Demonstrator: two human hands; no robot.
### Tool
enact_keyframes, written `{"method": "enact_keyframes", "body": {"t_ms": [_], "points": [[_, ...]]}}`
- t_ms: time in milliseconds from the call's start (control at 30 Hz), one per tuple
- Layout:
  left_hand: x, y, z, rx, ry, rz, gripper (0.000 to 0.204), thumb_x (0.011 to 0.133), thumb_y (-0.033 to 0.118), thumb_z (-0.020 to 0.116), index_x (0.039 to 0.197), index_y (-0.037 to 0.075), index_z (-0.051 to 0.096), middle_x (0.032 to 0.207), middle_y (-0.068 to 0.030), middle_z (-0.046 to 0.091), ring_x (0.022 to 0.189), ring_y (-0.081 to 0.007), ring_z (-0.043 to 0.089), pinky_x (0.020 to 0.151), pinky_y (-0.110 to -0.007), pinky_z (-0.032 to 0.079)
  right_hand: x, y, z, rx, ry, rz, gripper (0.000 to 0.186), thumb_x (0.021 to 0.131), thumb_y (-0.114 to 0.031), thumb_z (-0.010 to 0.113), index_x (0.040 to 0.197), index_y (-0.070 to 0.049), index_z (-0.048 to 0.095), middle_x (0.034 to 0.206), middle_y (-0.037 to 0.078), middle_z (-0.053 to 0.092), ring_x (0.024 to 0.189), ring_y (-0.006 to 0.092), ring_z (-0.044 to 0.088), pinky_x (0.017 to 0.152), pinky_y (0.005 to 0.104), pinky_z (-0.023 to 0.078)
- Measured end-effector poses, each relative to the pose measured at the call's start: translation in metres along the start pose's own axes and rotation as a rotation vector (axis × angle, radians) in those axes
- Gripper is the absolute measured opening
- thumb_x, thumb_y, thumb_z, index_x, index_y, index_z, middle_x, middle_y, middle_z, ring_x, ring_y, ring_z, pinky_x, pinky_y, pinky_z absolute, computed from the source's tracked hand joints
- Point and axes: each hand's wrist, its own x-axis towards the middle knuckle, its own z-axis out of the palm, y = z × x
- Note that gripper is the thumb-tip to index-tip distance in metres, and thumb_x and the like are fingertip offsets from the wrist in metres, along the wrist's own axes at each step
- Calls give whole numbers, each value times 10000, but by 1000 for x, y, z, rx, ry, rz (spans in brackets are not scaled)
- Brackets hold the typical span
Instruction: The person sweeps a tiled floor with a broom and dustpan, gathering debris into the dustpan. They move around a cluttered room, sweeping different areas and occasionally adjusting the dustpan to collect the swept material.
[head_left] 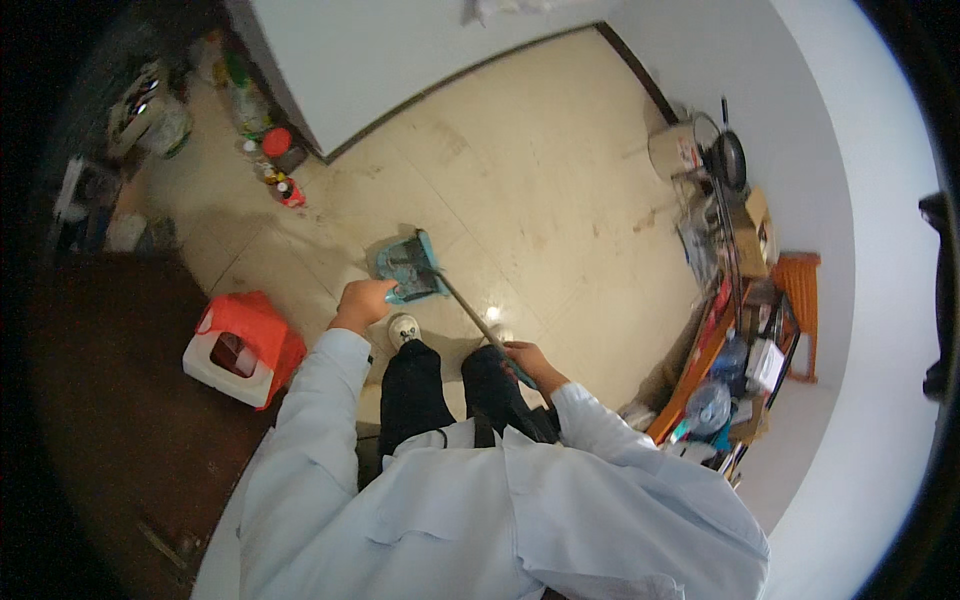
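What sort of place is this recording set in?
Most likely a lived-in home room, perhaps by a kitchen: a tiled floor, a cluttered shelf rack with a pan, and bottles by the wall. The left hand touches a blue mop head.

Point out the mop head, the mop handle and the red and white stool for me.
mop head [408,266], head view, on the blue pad's middle.
mop handle [468,308], head view, on the shaft between the hands.
red and white stool [250,325], head view, on its red top.

Mop head [408,266] lay on floor [540,150] ahead of shoe [403,327]; stool [243,347] left, shelf rack [735,330] right.
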Motion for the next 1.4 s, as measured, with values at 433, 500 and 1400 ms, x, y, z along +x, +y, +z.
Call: {"method": "enact_keyframes", "body": {"t_ms": [433, 500, 1400], "points": [[-147, -46, -13, -582, 526, -489, 403, 658, 189, 631, 1048, 101, 581, 865, -166, 618, 760, -283, 601, 662, -359, 462, 32, -167, 57, -143, -146, -99, 202, 815, -194, 509, 907, -18, 544, 607, 70, 474, 506, 199, 511, 437, 338, 449], [-162, -36, -19, -723, 565, -546, 399, 675, 167, 643, 1053, 67, 569, 820, -145, 615, 715, -233, 596, 633, -326, 459, 33, -190, 80, -141, -192, -163, 232, 823, -249, 488, 869, -25, 533, 579, 83, 478, 470, 212, 509, 445, 335, 463], [-220, 60, -152, -1549, 1507, -735, 235, 786, 198, 632, 950, 39, 579, 687, -18, 562, 593, -92, 533, 520, -212, 419, 50, -353, 232, -30, -745, -298, 293, 918, -374, 300, 1024, -116, 389, 1088, 268, 539, 743, 222, 566, 697, 318, 456]]}}
